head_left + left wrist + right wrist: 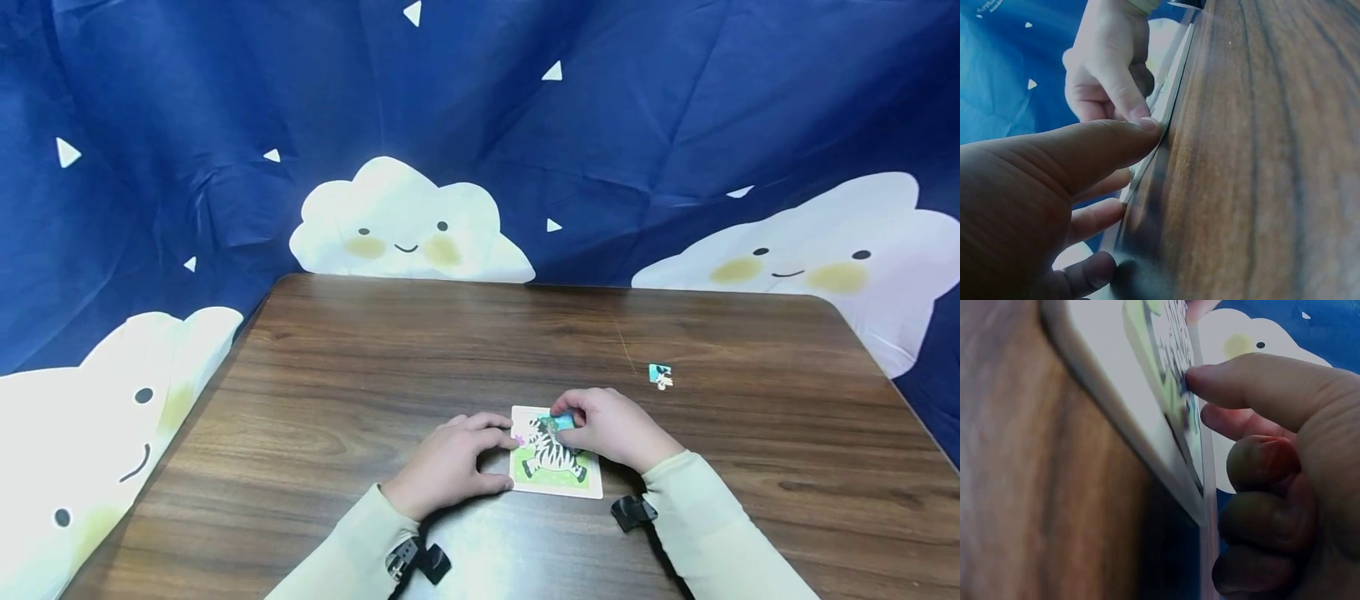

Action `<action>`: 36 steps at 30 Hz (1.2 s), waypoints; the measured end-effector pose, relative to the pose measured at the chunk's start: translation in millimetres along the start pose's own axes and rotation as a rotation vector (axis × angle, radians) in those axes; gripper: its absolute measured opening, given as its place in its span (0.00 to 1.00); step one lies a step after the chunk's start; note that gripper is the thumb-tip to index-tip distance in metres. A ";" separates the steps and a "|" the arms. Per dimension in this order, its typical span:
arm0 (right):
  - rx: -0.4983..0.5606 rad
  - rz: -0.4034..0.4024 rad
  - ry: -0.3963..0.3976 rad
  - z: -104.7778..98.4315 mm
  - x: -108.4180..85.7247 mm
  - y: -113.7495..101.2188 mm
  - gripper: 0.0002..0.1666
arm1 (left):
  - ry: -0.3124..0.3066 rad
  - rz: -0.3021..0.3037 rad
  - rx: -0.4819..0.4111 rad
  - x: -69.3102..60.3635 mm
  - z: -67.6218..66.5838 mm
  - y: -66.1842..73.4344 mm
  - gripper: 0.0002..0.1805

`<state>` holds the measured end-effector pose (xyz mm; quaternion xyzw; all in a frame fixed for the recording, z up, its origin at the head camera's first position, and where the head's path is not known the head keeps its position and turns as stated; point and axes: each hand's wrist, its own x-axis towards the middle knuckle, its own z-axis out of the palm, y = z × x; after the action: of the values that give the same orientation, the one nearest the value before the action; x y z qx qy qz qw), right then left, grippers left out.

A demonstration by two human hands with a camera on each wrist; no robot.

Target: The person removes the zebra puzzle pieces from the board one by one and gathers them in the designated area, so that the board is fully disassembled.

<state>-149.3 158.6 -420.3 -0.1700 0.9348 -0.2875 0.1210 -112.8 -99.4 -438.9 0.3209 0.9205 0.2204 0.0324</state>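
Observation:
A small square jigsaw puzzle (551,477) with a zebra on green grass and a pale border lies flat on the table. My left hand (459,462) steadies its left side, fingers extended and thumb touching the edge. In the left wrist view the thumb (1129,140) meets the board's rim. My right hand (611,427) is over the puzzle's upper right part, thumb and index finger pinching a puzzle piece that they mostly hide. The right wrist view shows the thumb (1229,381) at the zebra picture, other fingers curled, and a dark gap near the border.
A loose puzzle piece (660,376), blue with black and white, lies on the table beyond my right hand. The brown wooden table (337,358) ends at a blue curtain (465,100) with smiling clouds. Dark straps with small black devices sit at both wrists.

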 end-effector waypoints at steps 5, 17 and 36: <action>-0.015 0.016 0.000 -1.4 -0.6 1.4 0.13 | 0.000 0.003 0.002 0.6 -0.6 0.5 0.26; -0.136 -0.003 0.044 0.5 -2.9 -5.8 0.15 | 0.003 0.002 -0.004 0.6 -0.2 0.6 0.26; -0.108 -0.139 0.073 12.8 -1.8 -11.4 0.17 | 0.006 0.006 -0.004 0.5 -1.0 1.5 0.26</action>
<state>-140.7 144.1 -423.9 -0.2302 0.9386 -0.2505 0.0571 -112.6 -98.4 -437.3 0.3229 0.9193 0.2231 0.0296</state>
